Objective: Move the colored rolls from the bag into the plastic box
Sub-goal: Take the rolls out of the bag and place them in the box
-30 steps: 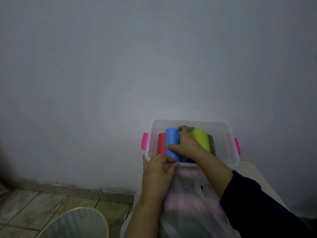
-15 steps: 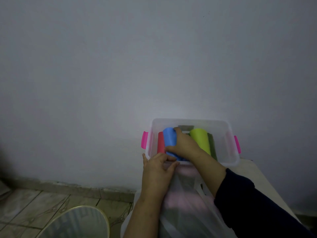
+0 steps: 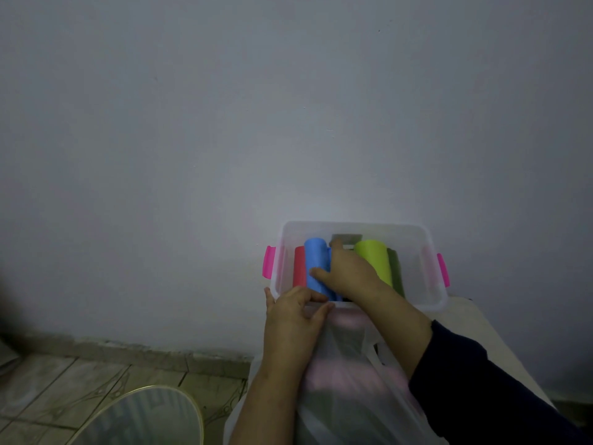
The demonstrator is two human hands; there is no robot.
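Since the earlier frames the blue roll [image 3: 316, 268] has been tipped and nudged leftward against the red roll [image 3: 300, 265], and the right hand [image 3: 348, 271] has eased a little toward the near wall. That hand lies over the box's middle, thumb touching the blue roll's side, fingers curled down over something hidden beneath; what they grip cannot be told. The rolls lie side by side, long axes running from near wall to far wall. In the plastic box [image 3: 414, 234] are red, blue, a lime roll [image 3: 373, 258] and a dark green roll [image 3: 395, 273]. The left hand [image 3: 293, 316] pinches the near rim, fingers curled over it. The bag [image 3: 346, 380] sits just below, pink and dark shapes showing inside.
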